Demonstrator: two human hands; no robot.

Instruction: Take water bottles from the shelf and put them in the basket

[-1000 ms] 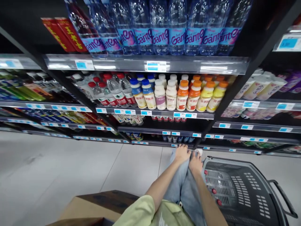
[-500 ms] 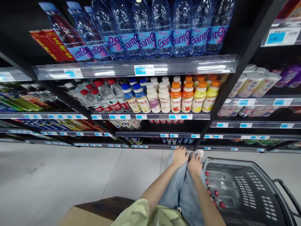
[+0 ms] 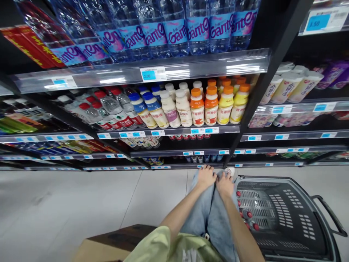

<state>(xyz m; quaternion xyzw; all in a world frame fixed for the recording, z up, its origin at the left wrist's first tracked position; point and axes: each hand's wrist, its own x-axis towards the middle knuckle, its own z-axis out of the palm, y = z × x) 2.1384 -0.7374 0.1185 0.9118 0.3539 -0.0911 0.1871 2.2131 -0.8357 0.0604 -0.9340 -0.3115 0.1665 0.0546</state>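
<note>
My left hand (image 3: 206, 177) rests on my left knee, its fingers lying over the denim of my jeans (image 3: 200, 213). Beside it, my right hand (image 3: 225, 184) lies on the right knee in the same way. Both hands are open and hold nothing. To the right of my legs is a dark grey shopping basket (image 3: 289, 225) with a side handle. Several clear bottles with red caps (image 3: 248, 214) lie inside it.
Shelves ahead hold large blue-tinted water bottles (image 3: 177, 32), milk-drink bottles with orange caps (image 3: 211, 109), red-capped water bottles (image 3: 109, 105) and white cups (image 3: 289, 85). Behind my left side stands a cardboard box (image 3: 100, 251). Pale floor tiles (image 3: 160, 196) lie along the shelves.
My view has come slightly closer to the shelves, so the upper bottles look larger and higher. Both hands stay on my knees.
</note>
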